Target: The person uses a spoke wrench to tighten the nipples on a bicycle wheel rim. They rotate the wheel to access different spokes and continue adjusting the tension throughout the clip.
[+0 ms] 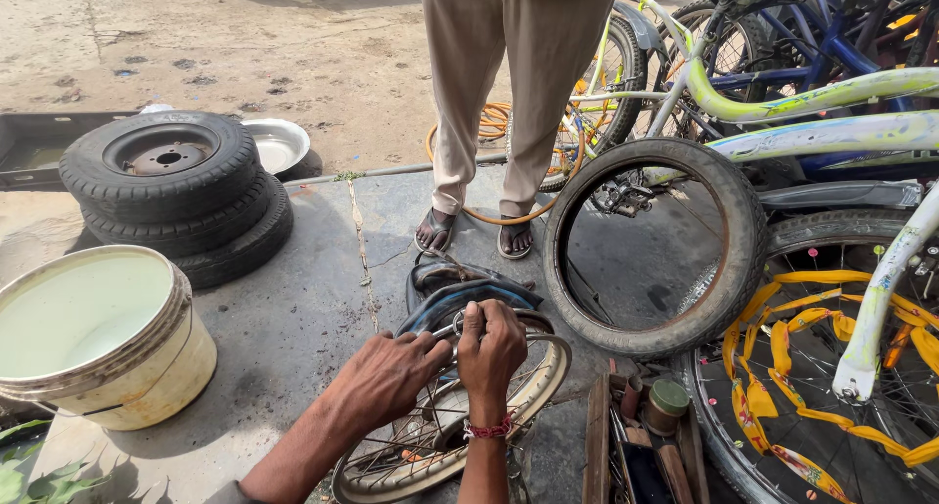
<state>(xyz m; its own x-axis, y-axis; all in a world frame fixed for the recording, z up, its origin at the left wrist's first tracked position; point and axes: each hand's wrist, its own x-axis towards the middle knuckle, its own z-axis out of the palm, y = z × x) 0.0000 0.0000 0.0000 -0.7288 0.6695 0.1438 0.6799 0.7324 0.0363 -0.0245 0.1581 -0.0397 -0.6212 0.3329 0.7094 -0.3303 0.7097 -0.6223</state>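
My left hand [391,372] presses curled fingers on the rim of a spoked bicycle wheel [445,435] lying on the concrete before me. My right hand [489,352] is fisted tight around a metal lever [448,329] at the rim, where a blue tube [460,297] bunches.

Left hand [391,375] is laid palm down, fingers curled; right hand [491,352] is clenched upright, both forearms extended forward.

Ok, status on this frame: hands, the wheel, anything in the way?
Left hand and right hand both gripping the spoked wheel at its rim. Loose tyre leaning alongside. Person's sandalled feet just beyond.
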